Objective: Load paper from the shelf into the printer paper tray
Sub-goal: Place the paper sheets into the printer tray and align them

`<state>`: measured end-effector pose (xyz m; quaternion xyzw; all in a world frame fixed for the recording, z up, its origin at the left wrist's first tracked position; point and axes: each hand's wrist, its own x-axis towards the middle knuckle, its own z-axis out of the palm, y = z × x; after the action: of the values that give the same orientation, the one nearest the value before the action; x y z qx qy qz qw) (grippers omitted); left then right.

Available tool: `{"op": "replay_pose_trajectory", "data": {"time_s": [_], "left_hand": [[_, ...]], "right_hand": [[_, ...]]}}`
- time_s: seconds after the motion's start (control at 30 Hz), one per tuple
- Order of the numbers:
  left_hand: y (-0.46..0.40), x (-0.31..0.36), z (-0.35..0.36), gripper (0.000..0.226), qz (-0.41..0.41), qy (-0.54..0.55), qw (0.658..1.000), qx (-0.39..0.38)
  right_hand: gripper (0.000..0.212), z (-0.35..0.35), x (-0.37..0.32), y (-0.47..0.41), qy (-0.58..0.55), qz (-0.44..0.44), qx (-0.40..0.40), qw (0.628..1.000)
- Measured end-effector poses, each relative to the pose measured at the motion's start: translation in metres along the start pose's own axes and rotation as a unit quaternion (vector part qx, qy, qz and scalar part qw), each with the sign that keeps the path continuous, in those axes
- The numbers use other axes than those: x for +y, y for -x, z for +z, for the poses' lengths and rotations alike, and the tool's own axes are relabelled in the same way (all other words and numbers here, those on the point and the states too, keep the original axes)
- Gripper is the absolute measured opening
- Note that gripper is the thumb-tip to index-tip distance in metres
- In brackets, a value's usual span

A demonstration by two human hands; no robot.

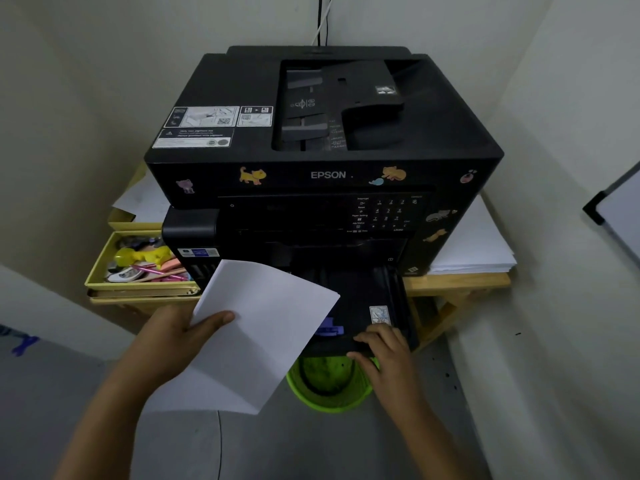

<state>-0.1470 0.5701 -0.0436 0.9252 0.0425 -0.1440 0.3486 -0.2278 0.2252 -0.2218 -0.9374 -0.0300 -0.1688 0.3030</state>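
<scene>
The black Epson printer (325, 140) has its black plastic paper tray (377, 299) pulled out, the right hand (384, 355) gripping its front lip. The left hand (180, 337) pinches limp, light white sheets (256, 327) by one edge; supporting them underneath seems wise.

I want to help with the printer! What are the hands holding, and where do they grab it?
The left hand holds the white paper by its left edge, thumb on top. The right hand grips the front edge of the pulled-out paper tray.
</scene>
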Motion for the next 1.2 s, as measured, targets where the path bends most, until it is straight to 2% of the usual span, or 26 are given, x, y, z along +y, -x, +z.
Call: {"op": "replay_pose_trajectory", "data": {"time_s": [0.17, 0.3, 0.37, 0.43, 0.47, 0.53, 0.7, 0.77, 0.83, 0.97, 1.2], "left_hand": [[0.004, 0.010, -0.008, 0.043, 0.006, 0.035, 0.999, -0.012], [0.011, 0.023, -0.013, 0.030, 0.014, 0.092, 0.995, -0.029], [0.011, 0.027, -0.013, 0.029, 0.016, 0.141, 0.989, -0.045], [0.011, 0.033, -0.012, 0.032, 0.028, 0.193, 0.979, -0.058], [0.011, 0.037, -0.010, 0.033, 0.035, 0.215, 0.974, -0.062], [0.009, 0.044, -0.002, 0.034, 0.044, 0.252, 0.965, -0.063], [-0.002, 0.045, 0.021, 0.049, 0.002, 0.332, 0.942, -0.041], [-0.004, 0.045, 0.029, 0.039, -0.014, 0.353, 0.935, -0.037], [-0.004, 0.043, 0.041, 0.033, -0.026, 0.361, 0.931, -0.038], [-0.006, 0.035, 0.067, 0.035, -0.082, 0.398, 0.914, -0.017], [-0.003, 0.032, 0.084, 0.046, -0.125, 0.432, 0.893, -0.024]], "right_hand": [[0.037, -0.010, -0.008, -0.003, -0.035, 0.017, -0.009, 0.999], [0.062, -0.024, -0.036, -0.009, -0.151, 0.090, -0.033, 0.984], [0.074, -0.028, -0.056, -0.018, -0.278, 0.151, -0.070, 0.946], [0.075, -0.032, -0.076, -0.031, -0.419, 0.203, -0.109, 0.878], [0.069, -0.033, -0.084, -0.036, -0.466, 0.211, -0.122, 0.850], [0.052, -0.037, -0.099, -0.044, -0.514, 0.208, -0.122, 0.823], [0.031, -0.050, -0.107, -0.045, -0.532, 0.274, -0.055, 0.799], [0.028, -0.050, -0.097, -0.041, -0.515, 0.297, -0.038, 0.803], [0.034, -0.051, -0.092, -0.038, -0.509, 0.311, -0.043, 0.802], [0.052, -0.047, -0.091, -0.031, -0.504, 0.324, -0.073, 0.798], [0.057, -0.047, -0.078, -0.024, -0.499, 0.328, -0.114, 0.794]]}}
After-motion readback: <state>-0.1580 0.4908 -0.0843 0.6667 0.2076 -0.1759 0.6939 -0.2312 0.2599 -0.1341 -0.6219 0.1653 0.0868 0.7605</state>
